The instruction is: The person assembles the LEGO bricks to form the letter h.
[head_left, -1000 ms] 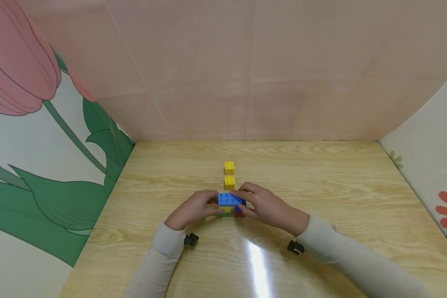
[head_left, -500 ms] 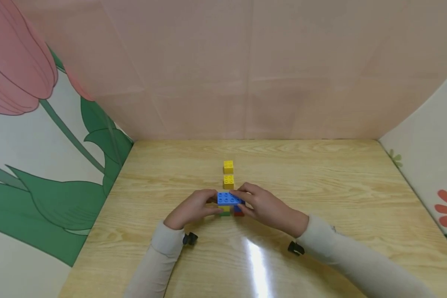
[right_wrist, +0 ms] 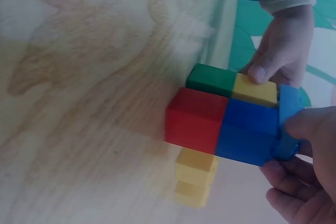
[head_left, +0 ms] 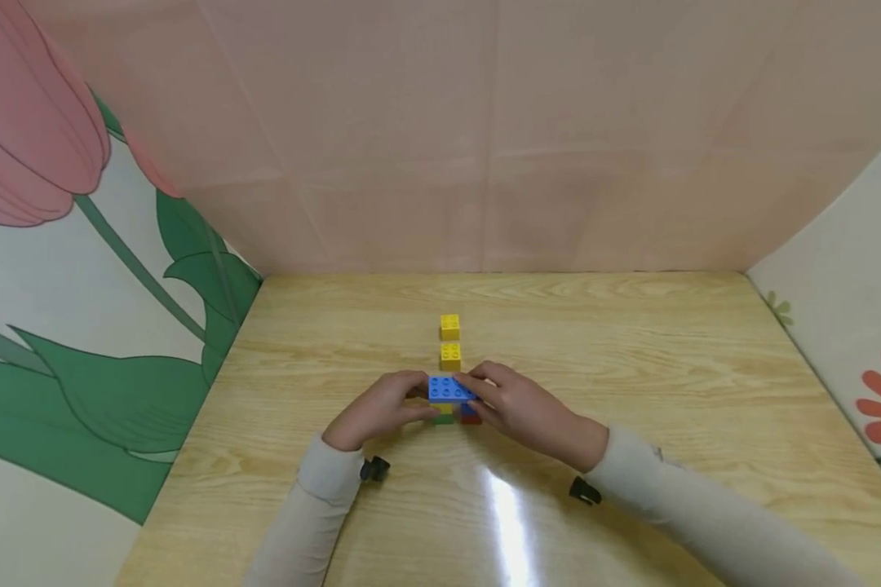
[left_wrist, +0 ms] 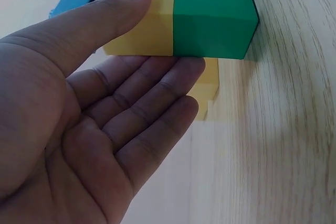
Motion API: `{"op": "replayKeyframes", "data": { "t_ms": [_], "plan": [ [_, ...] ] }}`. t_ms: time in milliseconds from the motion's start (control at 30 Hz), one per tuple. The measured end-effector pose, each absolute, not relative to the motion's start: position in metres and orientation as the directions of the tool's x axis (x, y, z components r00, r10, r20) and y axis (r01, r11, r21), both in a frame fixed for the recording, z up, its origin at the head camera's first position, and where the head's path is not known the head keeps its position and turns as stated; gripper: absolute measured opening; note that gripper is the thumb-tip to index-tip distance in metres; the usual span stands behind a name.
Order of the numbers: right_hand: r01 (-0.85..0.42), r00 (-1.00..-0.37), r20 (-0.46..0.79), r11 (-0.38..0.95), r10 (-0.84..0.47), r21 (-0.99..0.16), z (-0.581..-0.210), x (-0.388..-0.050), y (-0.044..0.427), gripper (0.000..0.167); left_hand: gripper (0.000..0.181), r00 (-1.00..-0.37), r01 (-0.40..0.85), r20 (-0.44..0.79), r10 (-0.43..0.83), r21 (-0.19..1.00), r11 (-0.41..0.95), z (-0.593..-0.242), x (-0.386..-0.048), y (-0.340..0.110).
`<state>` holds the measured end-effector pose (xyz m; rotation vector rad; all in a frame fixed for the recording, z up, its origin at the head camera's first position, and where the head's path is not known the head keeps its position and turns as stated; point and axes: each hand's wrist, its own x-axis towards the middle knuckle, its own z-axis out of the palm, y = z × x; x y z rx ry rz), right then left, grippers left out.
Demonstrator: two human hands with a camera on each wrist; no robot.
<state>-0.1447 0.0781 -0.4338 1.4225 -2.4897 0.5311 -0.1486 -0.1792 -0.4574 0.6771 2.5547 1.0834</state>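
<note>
A light blue eight-stud brick [head_left: 444,390] bridges two short stacks on the table. The left stack is a yellow brick [left_wrist: 157,32] over a green brick [left_wrist: 212,19]; the right one is a dark blue brick [right_wrist: 249,129] over a red brick [right_wrist: 194,119]. My left hand [head_left: 382,410] pinches the yellow brick, thumb on its near face and fingers behind. With thumb and fingers my right hand [head_left: 524,408] grips the right end of the light blue brick, covering some of its studs. In the right wrist view, the light blue brick lies against both stacks' upper bricks.
Two loose yellow bricks, a nearer one [head_left: 451,359] and a farther one [head_left: 450,328], stand in line behind the stacks on the wooden table [head_left: 617,342]. A pink backdrop [head_left: 484,147] rises at the table's far edge, and printed flower panels flank both sides.
</note>
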Motion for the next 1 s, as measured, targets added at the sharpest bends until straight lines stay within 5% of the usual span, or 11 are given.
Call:
{"op": "replayKeyframes", "data": {
  "t_ms": [633,1000],
  "plan": [
    [-0.880,-0.470,0.345,0.460,-0.813,-0.114,-0.422,-0.148,0.072,0.041,0.015,-0.840,0.306,-0.087,0.535,0.739,0.600,-0.456,-0.146,-0.176],
    [-0.845,-0.535,0.311,0.494,-0.786,-0.204,-0.423,-0.145,0.073,0.040,0.016,-0.840,0.310,-0.081,0.536,0.740,0.597,-0.456,-0.147,-0.178]
  ]
}}
